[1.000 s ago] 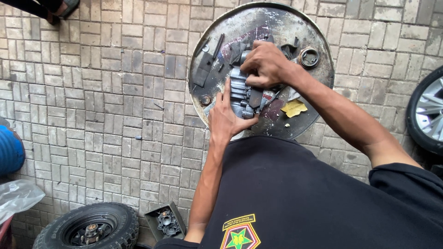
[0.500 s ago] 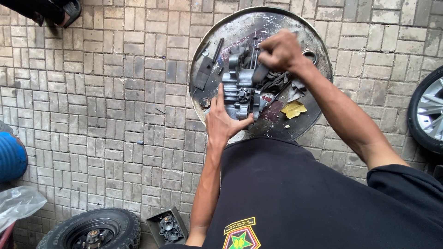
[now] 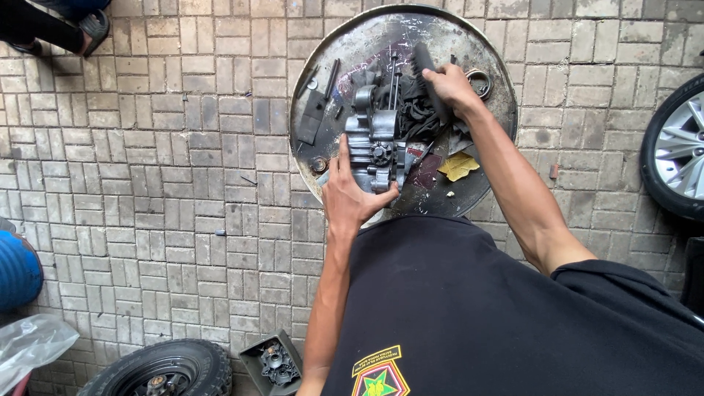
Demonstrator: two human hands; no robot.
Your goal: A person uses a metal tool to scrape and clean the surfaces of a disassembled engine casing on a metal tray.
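The left hand (image 3: 352, 194) keeps the grey engine casing (image 3: 374, 147) steadied on the round metal tray (image 3: 323, 66), grip closed on its near edge. The right hand (image 3: 451, 88) has lifted off the casing and now clasps a dark brush (image 3: 425, 62) above a black rag (image 3: 414, 114), so scrubbing looks underway.

We see a round metal tray (image 3: 469, 51) resting on a floor of grey paving bricks (image 3: 147, 161). On the tray lie a grey engine casing (image 3: 374, 143), a dark cloth (image 3: 414, 110), a flat dark metal piece (image 3: 312, 121), a thin rod (image 3: 331, 77), a metal ring (image 3: 480, 82) near the far rim, a small bearing (image 3: 319, 164) and a yellow scrap (image 3: 458, 166). Directly on the bricks, well apart from the tray, sit a small tyre (image 3: 172, 367), a dark box of parts (image 3: 271, 363), a blue container (image 3: 16, 271) and a clear plastic bag (image 3: 33, 345).
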